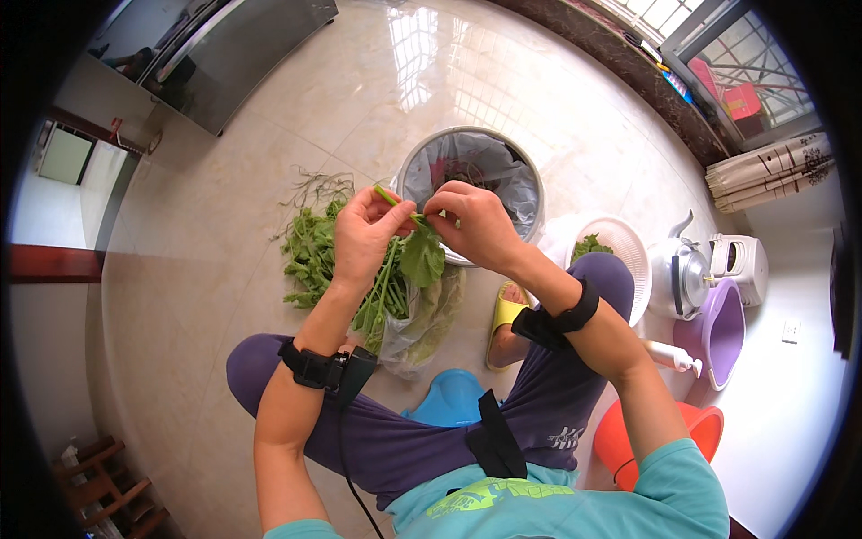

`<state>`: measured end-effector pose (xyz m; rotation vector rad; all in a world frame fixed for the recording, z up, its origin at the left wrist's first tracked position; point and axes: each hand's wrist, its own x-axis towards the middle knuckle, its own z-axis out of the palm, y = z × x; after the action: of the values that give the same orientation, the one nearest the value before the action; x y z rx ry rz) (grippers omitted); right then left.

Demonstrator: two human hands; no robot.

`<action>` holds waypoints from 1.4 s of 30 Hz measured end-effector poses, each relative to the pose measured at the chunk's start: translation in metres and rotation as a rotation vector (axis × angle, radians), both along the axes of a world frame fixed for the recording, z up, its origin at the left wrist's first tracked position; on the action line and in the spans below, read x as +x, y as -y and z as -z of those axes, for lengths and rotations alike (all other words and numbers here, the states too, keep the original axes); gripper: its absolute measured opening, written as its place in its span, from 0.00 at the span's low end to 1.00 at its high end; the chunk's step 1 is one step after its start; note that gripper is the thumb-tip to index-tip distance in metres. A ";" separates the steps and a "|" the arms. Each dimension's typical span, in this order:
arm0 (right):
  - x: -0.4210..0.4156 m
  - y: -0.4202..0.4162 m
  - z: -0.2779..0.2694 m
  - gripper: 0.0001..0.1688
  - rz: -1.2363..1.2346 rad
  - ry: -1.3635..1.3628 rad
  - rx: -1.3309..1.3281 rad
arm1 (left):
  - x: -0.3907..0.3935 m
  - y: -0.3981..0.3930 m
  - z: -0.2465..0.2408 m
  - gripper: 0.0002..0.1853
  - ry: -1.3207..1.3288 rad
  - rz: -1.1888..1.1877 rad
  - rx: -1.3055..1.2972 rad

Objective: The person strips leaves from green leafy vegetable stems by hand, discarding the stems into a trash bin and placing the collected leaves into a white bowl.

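My left hand (363, 236) pinches a leafy green stem (385, 195), its cut end poking up past the fingers. A broad leaf (423, 257) hangs from that stem below my hands. My right hand (477, 219) has its thumb and fingertips closed at the stem near the leaf; the exact spot it grips is partly hidden by the fingers. Both hands are above the near left edge of a round bin (538, 192) lined with a plastic bag, dark scraps inside. Under my left hand, a heap of leafy greens (306, 246) lies on the floor beside a clear plastic bag (412, 340).
On the right stand a white basket (636, 252) with leaves, a metal kettle (685, 279), a purple basin (707, 337), a white pump bottle (670, 355) and a red bucket (609, 434). A blue stool (450, 397) is under me. Thin stripped strands (323, 185) lie beyond the greens.
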<state>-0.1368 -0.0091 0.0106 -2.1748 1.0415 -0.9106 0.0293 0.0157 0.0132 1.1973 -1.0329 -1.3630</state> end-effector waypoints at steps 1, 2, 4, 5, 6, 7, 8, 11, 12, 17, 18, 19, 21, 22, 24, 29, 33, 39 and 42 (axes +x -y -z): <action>-0.002 0.003 0.003 0.05 0.001 0.029 0.008 | -0.001 0.000 0.000 0.05 -0.007 0.041 0.002; -0.004 0.005 0.005 0.06 0.002 0.058 0.015 | -0.002 -0.001 -0.001 0.04 -0.068 0.049 0.027; -0.002 0.003 -0.002 0.06 0.016 0.162 0.149 | 0.001 -0.002 0.000 0.04 -0.052 0.024 0.042; -0.001 0.002 -0.005 0.06 0.024 0.213 0.216 | 0.002 -0.003 0.000 0.04 -0.044 0.012 0.050; -0.001 0.003 -0.005 0.06 0.015 0.268 0.343 | 0.001 -0.003 0.001 0.05 -0.034 -0.001 0.053; -0.001 0.002 -0.006 0.05 0.006 0.253 0.322 | 0.000 -0.003 0.003 0.05 -0.022 -0.014 0.057; -0.001 0.002 -0.008 0.05 -0.004 0.238 0.301 | -0.001 -0.003 0.004 0.05 -0.011 -0.027 0.061; 0.000 0.003 -0.002 0.06 -0.032 0.149 0.216 | -0.009 -0.005 0.004 0.06 0.014 -0.028 0.060; 0.001 0.003 -0.001 0.06 -0.044 0.113 0.182 | -0.010 -0.005 0.004 0.06 0.015 -0.030 0.070; -0.002 0.002 -0.002 0.06 0.009 0.074 0.218 | -0.010 -0.005 0.002 0.07 -0.086 -0.045 0.134; -0.004 0.003 -0.003 0.06 0.023 0.055 0.229 | -0.009 -0.004 0.002 0.07 -0.098 -0.062 0.133; -0.007 0.005 -0.003 0.06 0.068 0.054 0.234 | -0.007 -0.003 0.002 0.07 -0.110 -0.079 0.132; -0.013 0.010 -0.005 0.06 0.156 0.053 0.244 | -0.005 -0.003 0.002 0.07 -0.138 -0.106 0.134; -0.016 0.012 -0.007 0.07 0.163 0.042 0.328 | -0.003 -0.002 0.002 0.07 -0.153 -0.116 0.136; -0.014 0.008 -0.009 0.08 0.097 0.177 0.579 | -0.003 -0.003 0.003 0.07 -0.177 -0.133 0.138; -0.001 0.006 -0.001 0.11 0.126 0.271 0.727 | -0.012 -0.007 0.003 0.07 -0.196 -0.142 0.128; -0.001 0.007 0.001 0.10 0.134 0.277 0.828 | -0.015 -0.008 0.005 0.05 -0.147 -0.125 0.075; -0.001 0.007 0.000 0.10 0.132 0.351 0.964 | -0.016 -0.011 0.008 0.04 0.011 -0.090 0.003; -0.001 0.007 -0.002 0.09 0.119 0.354 1.001 | -0.018 -0.012 0.006 0.04 0.019 -0.114 -0.003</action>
<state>-0.1381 -0.0160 0.0129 -1.0935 1.1143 -0.5838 0.0115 0.0282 0.0071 1.2501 -0.9646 -1.2628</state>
